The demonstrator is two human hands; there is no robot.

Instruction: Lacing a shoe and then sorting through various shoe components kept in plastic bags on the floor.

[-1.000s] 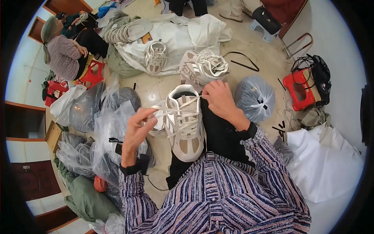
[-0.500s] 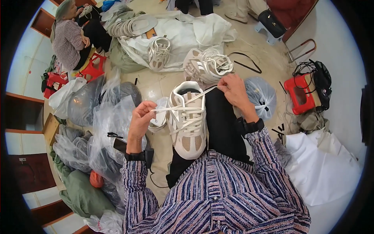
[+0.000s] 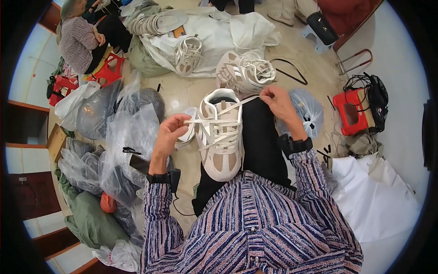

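A beige and white sneaker (image 3: 221,157) rests on my lap, its toe pointing toward me. White laces (image 3: 224,130) cross its tongue. My left hand (image 3: 169,136) pinches one lace end left of the shoe, and the lace runs across to the eyelets. Out to the right, my right hand (image 3: 279,105) pinches the other lace end, drawn up and away from the shoe's opening. Just beyond my knees are several more sneakers (image 3: 246,73) of the same kind, with loose laces. Another sneaker (image 3: 188,57) stands farther off on white sheeting.
Clear plastic bags (image 3: 130,146) crowd the floor at left, near a green sack (image 3: 98,223). At right are a red stool (image 3: 350,111), a tied plastic bag (image 3: 302,114) and white cloth (image 3: 372,196). A seated person (image 3: 84,43) is at far left. Stacked insoles (image 3: 155,22) lie on the far sheeting.
My left hand has shifted slightly right and up, and my right hand slightly right. Both still hold the lace ends. The shoe sits a little higher in view.
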